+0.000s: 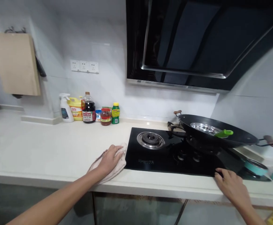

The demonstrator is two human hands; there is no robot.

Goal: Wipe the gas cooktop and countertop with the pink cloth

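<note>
My left hand point(113, 157) presses down on a pale pinkish cloth point(114, 172), its fingers closed over it. The cloth lies partly bunched on the white counter, against the left edge of the black glass gas stove point(164, 164). At the stove's front edge, toward the right, my right hand point(231, 183) rests with loosely bent fingers, slightly apart, and nothing visible in them. A large black wok point(239, 136) with wooden handles sits over the right burner. Inside it are a shiny perforated metal piece point(203, 128) and a bright green handle point(224, 134).
A spray bottle point(66, 107), a yellow jug point(76, 109), a dark sauce bottle point(89, 109), a red-lidded jar point(105, 117) and a green bottle point(115, 113) line the wall. A teal round container point(255, 168) stands right. The range hood point(185, 43) overhangs the stove.
</note>
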